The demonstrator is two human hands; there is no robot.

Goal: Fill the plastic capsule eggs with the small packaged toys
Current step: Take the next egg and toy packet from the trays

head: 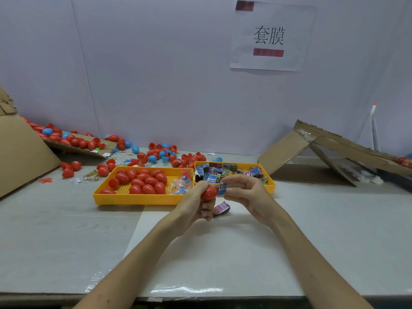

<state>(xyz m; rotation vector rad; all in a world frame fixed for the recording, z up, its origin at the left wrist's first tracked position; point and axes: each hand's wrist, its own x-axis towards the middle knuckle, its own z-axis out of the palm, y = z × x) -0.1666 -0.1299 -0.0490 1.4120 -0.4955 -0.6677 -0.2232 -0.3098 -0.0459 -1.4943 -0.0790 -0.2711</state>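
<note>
I am holding a red capsule egg (209,193) in my left hand (196,205), the grip wrapped closed around its lower part, while my right hand (244,192) is pinching a small blue-and-white packaged toy (222,188) between thumb and fingertips, pressing it against the egg's open side. Whether the packet is already partly inside, I cannot tell. Just below my hands a pink packaged toy (220,208) is lying on the white sheet (200,253) covering the tabletop (55,230). Beyond my hands two yellow trays are sitting side by side, touching: the left tray (138,199) is holding closed red eggs (142,179) and a small heap of clear-wrapped colourful bits (179,186), the right tray (270,186) is carrying a jumble of packaged toys (223,171). Farther back, loose red and blue eggs (160,155) are lying scattered near the wall, some spilling from a tipped cardboard box (22,152) on the left. A folded cardboard piece (312,148) is leaning on the right, and a paper sign (270,36) is hanging on the wall.
</note>
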